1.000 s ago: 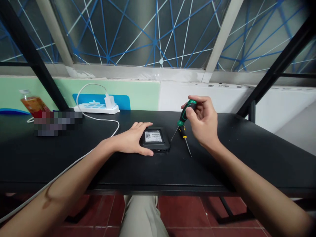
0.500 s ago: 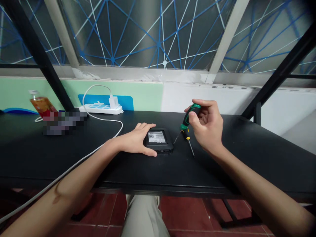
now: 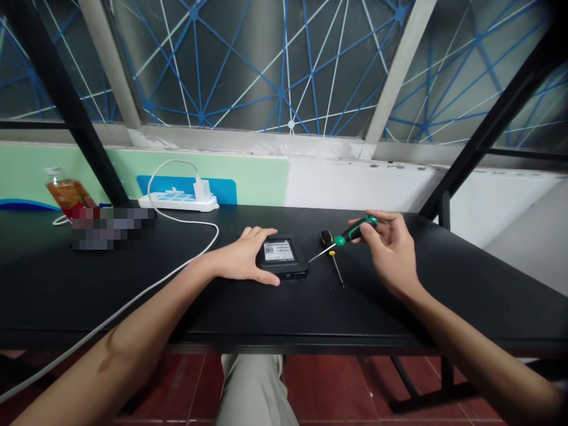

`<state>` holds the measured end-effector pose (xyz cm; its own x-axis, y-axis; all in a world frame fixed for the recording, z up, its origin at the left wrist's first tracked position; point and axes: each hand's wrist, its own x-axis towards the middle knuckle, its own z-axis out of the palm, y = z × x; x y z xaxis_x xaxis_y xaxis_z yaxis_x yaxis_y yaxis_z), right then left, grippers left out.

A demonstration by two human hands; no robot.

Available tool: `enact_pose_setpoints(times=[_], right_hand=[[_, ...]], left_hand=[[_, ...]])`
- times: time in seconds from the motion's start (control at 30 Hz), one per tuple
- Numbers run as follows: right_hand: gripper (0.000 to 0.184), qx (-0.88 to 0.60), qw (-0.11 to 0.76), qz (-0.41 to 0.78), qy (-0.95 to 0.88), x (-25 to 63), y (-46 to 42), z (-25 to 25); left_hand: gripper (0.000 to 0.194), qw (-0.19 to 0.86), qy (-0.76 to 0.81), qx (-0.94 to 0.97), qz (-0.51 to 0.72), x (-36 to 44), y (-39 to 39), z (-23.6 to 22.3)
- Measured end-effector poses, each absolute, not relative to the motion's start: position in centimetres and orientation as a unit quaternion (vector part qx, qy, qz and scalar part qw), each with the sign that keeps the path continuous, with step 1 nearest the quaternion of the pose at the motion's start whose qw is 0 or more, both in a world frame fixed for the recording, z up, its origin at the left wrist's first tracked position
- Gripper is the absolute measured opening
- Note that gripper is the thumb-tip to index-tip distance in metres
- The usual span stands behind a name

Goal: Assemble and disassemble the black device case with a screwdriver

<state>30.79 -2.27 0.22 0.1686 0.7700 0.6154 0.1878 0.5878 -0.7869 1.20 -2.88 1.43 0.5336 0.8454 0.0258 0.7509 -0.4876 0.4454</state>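
A small black electronic box (image 3: 290, 267), with a white label (image 3: 278, 251) on its upper face and ports along its near edge, lies on the black table. My left hand (image 3: 243, 254) grips its left side, thumb at the near edge and fingers at the far one. Between the fingers and thumb of my right hand (image 3: 393, 251) is a green and black screwdriver (image 3: 356, 231), held at a low slant. Its tip meets the box's right edge, by the near corner. Beneath the shaft lies a second screwdriver (image 3: 327, 238), black and yellow, on the table.
A white power strip (image 3: 180, 201) with a plugged-in charger (image 3: 202, 189) stands at the back left. Its white cable (image 3: 151, 285) runs across the table past my left forearm. Farther left are a bottle (image 3: 71, 195) and a blurred-out item. Black metal posts rise at both sides.
My right hand has moved right and lowered the green screwdriver from a steep angle to a shallow one, its tip staying near the box's right edge. My left hand keeps its grip. The view shifted slightly.
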Motion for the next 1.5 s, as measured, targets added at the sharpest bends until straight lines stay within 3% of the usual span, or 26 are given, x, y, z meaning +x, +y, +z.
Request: enact_pose_setpoints(times=[0.33,0.47,0.63,0.8,1.5], right_hand=[[0.046,-0.492,0.566,0.303,-0.588,34.0,-3.6,-1.5],[0.048,-0.472,0.627,0.325,-0.529,34.0,-3.4,-1.4],[0.040,-0.413,0.718,0.249,-0.502,33.3,-1.6,-0.7],[0.038,-0.407,0.699,0.193,-0.555,31.8,-1.1,-0.6],[0.028,-0.382,0.677,0.173,-0.605,31.5,-2.3,-0.6]], left_hand=[[0.111,0.210,0.461,0.853,0.130,1.1,-3.0,1.6],[0.110,0.215,0.462,0.850,0.130,1.0,-3.0,1.6],[0.110,0.244,0.450,0.850,0.124,0.8,-3.1,1.7],[0.112,0.278,0.434,0.849,0.117,0.8,-3.3,2.0],[0.108,0.271,0.444,0.848,0.103,0.9,-3.3,2.4]])
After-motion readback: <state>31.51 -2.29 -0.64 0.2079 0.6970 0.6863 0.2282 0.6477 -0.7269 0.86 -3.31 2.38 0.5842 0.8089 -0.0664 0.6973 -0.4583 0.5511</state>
